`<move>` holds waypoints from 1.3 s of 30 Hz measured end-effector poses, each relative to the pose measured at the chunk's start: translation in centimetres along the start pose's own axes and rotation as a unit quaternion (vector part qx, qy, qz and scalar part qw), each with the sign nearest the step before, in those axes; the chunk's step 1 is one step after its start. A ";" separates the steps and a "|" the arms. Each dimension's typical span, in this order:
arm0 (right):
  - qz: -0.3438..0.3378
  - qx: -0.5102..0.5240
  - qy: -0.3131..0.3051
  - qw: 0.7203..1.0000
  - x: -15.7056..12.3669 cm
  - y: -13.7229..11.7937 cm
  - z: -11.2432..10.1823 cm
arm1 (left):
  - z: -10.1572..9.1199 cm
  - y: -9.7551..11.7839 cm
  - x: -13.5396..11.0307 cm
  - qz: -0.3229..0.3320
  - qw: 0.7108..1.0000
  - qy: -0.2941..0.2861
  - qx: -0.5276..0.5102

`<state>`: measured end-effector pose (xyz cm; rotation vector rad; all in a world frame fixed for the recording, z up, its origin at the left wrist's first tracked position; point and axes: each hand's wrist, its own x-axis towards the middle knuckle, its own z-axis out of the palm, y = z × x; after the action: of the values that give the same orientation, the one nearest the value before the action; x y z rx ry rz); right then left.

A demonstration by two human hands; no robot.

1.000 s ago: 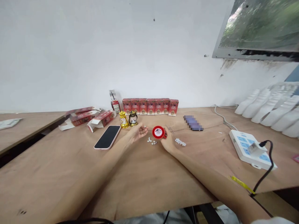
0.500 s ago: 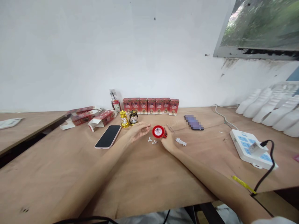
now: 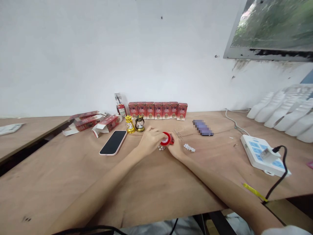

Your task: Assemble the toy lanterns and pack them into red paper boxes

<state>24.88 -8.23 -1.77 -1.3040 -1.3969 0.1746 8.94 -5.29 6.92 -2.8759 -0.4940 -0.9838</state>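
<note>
My right hand (image 3: 175, 147) is closed around a small red lantern (image 3: 168, 139), its round base turned toward me and its pale inside partly showing. With fingers bent together, my left hand (image 3: 152, 138) reaches the left side of that base. Its fingertips cover part of the opening, so whatever they pinch is hidden. Several small round button cells (image 3: 161, 148) lie on the table just below the hands. A strip of white plastic pieces (image 3: 189, 148) lies right of my right hand, and thin metal wire pieces (image 3: 179, 134) are behind it.
A gold lantern (image 3: 129, 124) and a black lantern (image 3: 140, 123) stand left of the hands. Several red boxes (image 3: 158, 111) line the wall; opened boxes (image 3: 107, 123) lie farther left. Two phones (image 3: 113, 143) flank the work area. A power strip (image 3: 264, 155) sits right.
My left hand has moved right, from beside the lantern onto its base, and now covers the small white lobed piece's place on the table. The lantern has turned slightly in my right hand.
</note>
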 end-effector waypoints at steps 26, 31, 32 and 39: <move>0.016 0.048 0.008 0.999 0.1 0.8 0.4 | -0.2 -0.7 0.0 -0.033 0.994 0.074 0.076; 0.026 0.064 0.016 0.998 0.1 1.0 0.4 | 0.0 -2.6 -0.2 -0.184 0.976 -0.091 0.066; 0.025 0.062 0.016 0.998 0.1 1.1 0.4 | 0.3 -2.9 -0.4 -0.191 0.969 -0.146 0.062; 0.026 0.057 0.014 0.998 0.1 1.6 0.6 | 2.2 -2.7 -1.4 -0.177 0.947 -0.261 0.060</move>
<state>25.39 -7.26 -3.13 -1.2444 -1.3108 0.2652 8.25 -2.75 4.20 -2.9687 -1.0921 -0.1730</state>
